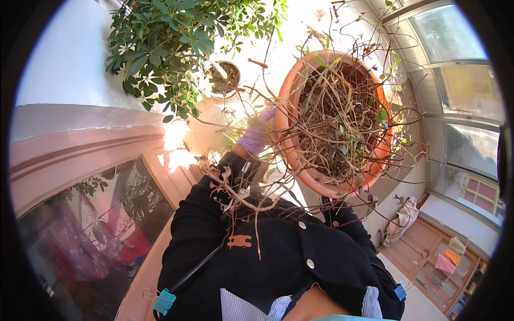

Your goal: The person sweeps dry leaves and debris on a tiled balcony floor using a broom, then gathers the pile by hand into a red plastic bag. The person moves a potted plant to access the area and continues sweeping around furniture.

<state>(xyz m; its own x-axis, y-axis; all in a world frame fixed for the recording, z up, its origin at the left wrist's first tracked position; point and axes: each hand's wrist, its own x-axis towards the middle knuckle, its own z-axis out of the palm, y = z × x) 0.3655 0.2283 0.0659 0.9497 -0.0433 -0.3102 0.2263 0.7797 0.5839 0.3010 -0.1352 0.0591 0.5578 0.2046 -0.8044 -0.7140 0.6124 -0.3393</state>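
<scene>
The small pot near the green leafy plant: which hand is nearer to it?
Left. The gloved left hand shows below the small pot in this picture, beside the large orange pot. The right hand is hidden; its sleeve disappears behind the large orange pot's lower edge, farther away.

No legible words, numbers or labels — not on any surface.

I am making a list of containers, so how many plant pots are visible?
2: the large terracotta pot beside the gloved left hand, and a smaller pot farther off, beside the leafy plant. Others may be hidden.
</scene>
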